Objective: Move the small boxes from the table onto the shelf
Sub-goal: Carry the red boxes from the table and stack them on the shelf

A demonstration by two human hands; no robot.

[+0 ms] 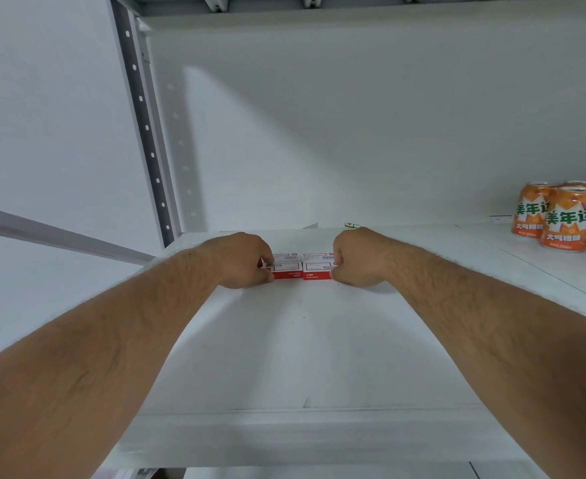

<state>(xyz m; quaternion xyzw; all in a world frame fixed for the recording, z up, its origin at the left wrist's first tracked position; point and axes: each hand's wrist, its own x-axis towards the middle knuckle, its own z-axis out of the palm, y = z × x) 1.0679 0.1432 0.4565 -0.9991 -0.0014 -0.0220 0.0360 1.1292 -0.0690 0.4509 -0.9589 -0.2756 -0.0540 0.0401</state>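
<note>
Small red-and-white boxes lie on the white shelf, far in and near its back wall. They form two short stacks side by side, almost touching. My left hand grips the left stack from its left side, fingers curled round it. From the right side, my right hand holds the right stack in the same way. Both forearms stretch out over the shelf board. The table is out of view.
Several orange drink cans stand on the shelf at the far right. A perforated metal upright runs along the shelf's left edge. Another shelf board hangs overhead. A grey rail crosses the wall at left.
</note>
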